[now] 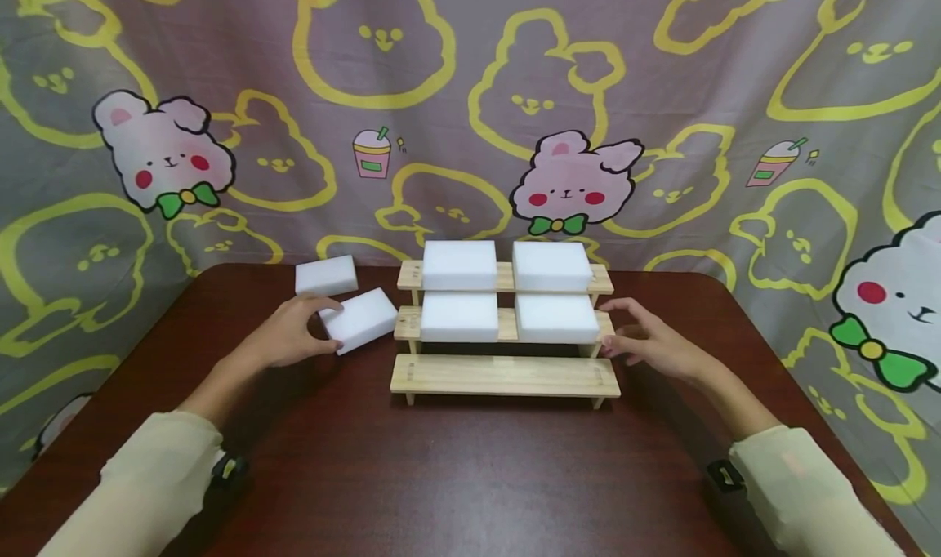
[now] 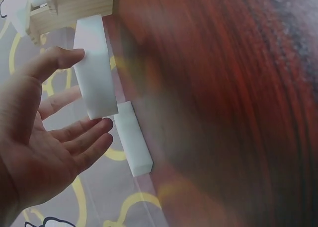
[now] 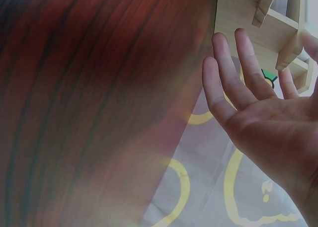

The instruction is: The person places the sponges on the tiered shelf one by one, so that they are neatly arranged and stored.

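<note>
My left hand (image 1: 292, 332) holds a white block-shaped sponge (image 1: 359, 320) between thumb and fingers, left of a three-step wooden rack (image 1: 505, 376). In the left wrist view the thumb presses one face of the sponge (image 2: 95, 70), while the other fingers spread behind and below it. A second white sponge (image 1: 326, 275) lies behind on the table. My right hand (image 1: 657, 345) is at the rack's right end, thumb and index finger close to the middle step; contact is unclear. Its other fingers are extended in the right wrist view, with no loose thing in the palm (image 3: 271, 122).
Two white sponges sit on the top step, one at left (image 1: 460, 265) and one at right (image 1: 551, 266). Two more, left (image 1: 459, 318) and right (image 1: 557, 318), sit on the middle step. The dark red-brown table (image 1: 456, 475) ends at a patterned curtain (image 1: 441, 132).
</note>
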Demonstrator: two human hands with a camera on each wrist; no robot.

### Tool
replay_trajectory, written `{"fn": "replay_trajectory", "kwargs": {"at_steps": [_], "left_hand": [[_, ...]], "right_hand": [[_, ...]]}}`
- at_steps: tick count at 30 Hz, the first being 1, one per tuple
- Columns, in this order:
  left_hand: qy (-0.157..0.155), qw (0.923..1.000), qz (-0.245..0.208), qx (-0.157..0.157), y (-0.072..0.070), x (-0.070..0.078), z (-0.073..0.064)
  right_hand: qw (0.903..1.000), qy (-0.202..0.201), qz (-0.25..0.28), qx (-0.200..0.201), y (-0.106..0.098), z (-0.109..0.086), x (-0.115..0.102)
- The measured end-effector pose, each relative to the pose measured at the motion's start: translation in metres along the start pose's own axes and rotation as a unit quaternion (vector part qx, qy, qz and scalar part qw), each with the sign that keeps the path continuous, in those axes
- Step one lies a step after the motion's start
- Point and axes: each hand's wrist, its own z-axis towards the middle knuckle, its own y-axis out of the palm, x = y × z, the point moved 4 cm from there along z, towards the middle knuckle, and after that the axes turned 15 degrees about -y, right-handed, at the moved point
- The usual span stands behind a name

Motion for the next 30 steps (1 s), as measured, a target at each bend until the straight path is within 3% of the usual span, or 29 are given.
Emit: {"fn": "replay_trajectory", "kwargs": {"at_steps": [13, 19, 30], "left_hand": [[-0.011, 0.9995, -0.023, 0.02, -0.018, 0.0, -0.015], [0.008, 0.9992, -0.04, 0.001, -0.028, 0.001, -0.019], [0.008, 0.9973, -0.064, -0.035, -0.042, -0.003, -0.027]], "right_hand": [[1.0, 0.002, -0.001, 0.001, 0.0, 0.0, 0.0], [1.0, 0.0, 0.0, 0.002, 0.0, 0.001, -0.002], [1.0, 0.008, -0.003, -0.002, 0.0, 0.001, -0.001]]}}
